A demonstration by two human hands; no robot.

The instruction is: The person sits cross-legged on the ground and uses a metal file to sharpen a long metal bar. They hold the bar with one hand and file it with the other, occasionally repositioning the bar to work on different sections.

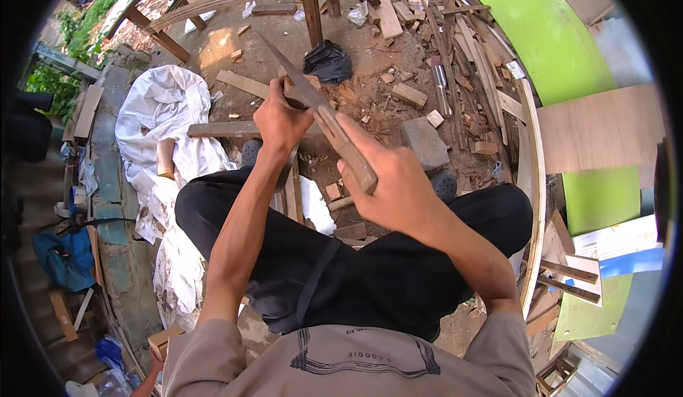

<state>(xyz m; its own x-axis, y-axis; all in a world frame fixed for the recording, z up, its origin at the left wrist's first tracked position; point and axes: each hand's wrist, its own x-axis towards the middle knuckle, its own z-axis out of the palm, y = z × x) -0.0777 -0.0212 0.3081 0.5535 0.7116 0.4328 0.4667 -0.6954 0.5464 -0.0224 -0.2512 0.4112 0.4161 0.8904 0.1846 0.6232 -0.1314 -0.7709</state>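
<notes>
My right hand (395, 176) is closed round the wooden handle (345, 148) of a handsaw. The saw's narrow, tapering blade (293, 75) points away to the upper left and passes over a small wood block (311, 82). Pinched around that block is my left hand (279, 121), close beside the blade. Whether the teeth touch the wood cannot be made out. A long plank (224, 129) lies across in front of my knees, behind my left wrist.
A white sack (167, 112) is heaped at left by a low wall (114, 169). Ahead lie a black plastic bag (328, 62), a grey concrete block (425, 143) and scattered offcuts. Green panels (544, 38) lean at right. Another person's hand (154, 363) shows at lower left.
</notes>
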